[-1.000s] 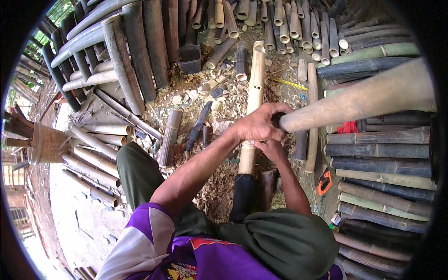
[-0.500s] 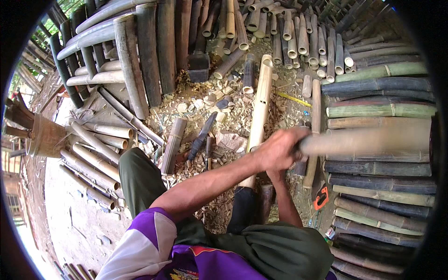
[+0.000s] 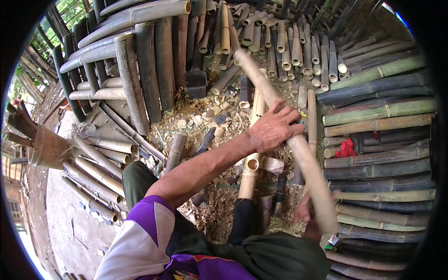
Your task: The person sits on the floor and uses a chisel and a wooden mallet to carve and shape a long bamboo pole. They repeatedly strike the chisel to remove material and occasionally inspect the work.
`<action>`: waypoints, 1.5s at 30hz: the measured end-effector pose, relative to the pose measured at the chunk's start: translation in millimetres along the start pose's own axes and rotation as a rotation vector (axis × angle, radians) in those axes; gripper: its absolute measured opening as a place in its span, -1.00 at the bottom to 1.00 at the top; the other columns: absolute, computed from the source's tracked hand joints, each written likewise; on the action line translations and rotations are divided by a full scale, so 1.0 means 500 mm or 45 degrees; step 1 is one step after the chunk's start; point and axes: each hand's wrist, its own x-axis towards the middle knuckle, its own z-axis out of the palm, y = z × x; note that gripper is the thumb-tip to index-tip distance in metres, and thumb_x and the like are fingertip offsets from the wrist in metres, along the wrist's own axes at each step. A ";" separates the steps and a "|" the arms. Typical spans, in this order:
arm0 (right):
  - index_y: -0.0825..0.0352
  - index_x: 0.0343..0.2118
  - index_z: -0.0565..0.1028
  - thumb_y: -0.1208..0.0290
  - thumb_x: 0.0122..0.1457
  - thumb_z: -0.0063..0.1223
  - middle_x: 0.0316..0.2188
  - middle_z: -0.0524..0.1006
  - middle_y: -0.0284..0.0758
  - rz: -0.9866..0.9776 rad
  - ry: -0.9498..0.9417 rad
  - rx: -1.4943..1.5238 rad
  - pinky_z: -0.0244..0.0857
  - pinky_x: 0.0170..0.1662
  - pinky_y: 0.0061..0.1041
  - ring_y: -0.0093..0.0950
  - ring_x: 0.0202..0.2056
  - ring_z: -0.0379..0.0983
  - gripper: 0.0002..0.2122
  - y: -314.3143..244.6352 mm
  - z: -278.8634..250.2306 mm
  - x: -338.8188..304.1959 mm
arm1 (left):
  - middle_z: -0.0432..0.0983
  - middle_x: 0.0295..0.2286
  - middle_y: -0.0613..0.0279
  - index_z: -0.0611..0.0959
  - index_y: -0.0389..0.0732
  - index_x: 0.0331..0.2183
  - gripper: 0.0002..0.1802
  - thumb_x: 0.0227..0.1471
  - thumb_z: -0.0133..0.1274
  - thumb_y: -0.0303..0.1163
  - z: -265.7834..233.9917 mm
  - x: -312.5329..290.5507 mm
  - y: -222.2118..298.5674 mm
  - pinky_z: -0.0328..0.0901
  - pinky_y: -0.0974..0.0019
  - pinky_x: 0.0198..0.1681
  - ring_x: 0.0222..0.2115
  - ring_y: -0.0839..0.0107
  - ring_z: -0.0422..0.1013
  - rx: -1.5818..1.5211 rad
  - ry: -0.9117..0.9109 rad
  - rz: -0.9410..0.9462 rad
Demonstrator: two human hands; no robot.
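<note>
A pale bamboo pole (image 3: 305, 161) slants across in front of me, its far end over the wood chips and its blurred near end to the right. My left hand (image 3: 273, 129) is closed over its middle. My right hand (image 3: 304, 210) is low by its near end, partly behind it and smeared, so I cannot tell whether it grips. Under the pole lies a light-coloured bamboo tube (image 3: 248, 181) with a round hole in its side, its near end by my dark-covered foot (image 3: 242, 218). A dark-handled tool (image 3: 280, 193) rests just right of the tube.
Bamboo lengths (image 3: 378, 165) are stacked along the right, with a red cloth (image 3: 345, 148) on them. More tubes (image 3: 296, 51) are piled at the back. A bamboo rack (image 3: 133, 79) stands far left. Loose tubes (image 3: 99, 175) lie at left, and wood chips (image 3: 219, 172) cover the ground.
The pole has swung from pointing right to slanting from far middle to near right. My left hand has moved slightly away from me; my right hand has shifted nearer and rightward.
</note>
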 end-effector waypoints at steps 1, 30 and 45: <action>0.48 0.18 0.31 -0.49 0.20 -0.35 -0.52 0.56 -0.10 -0.112 -0.053 0.120 0.49 -0.48 -0.15 -0.28 -0.57 0.52 -0.06 0.011 -0.025 -0.004 | 0.32 -0.07 0.11 0.57 -0.06 -0.13 -0.44 -0.28 0.38 -0.44 0.000 -0.005 0.014 0.20 -0.05 0.15 0.02 0.08 0.27 -0.133 0.029 -0.095; 0.42 -0.01 0.48 0.33 0.15 0.28 -0.10 0.57 -0.14 -0.066 0.173 -1.728 0.32 0.08 -0.25 -0.27 0.00 0.48 -0.60 0.176 -0.067 0.239 | 0.60 -0.54 0.15 0.64 -0.38 -0.32 -0.64 -0.26 0.34 -0.45 -0.110 0.103 0.154 0.43 0.29 -0.35 -0.49 0.44 0.52 -1.117 0.505 -0.535; 0.36 -0.01 0.50 0.22 0.12 0.25 -0.10 0.60 -0.08 0.320 0.579 -1.976 0.40 -0.04 -0.09 -0.12 -0.10 0.56 -0.57 0.194 -0.220 0.179 | 0.61 -0.46 0.26 0.63 -0.36 -0.24 -0.59 -0.21 0.39 -0.52 -0.084 0.089 0.147 0.45 0.34 -0.31 -0.42 0.51 0.51 -1.274 0.503 -0.516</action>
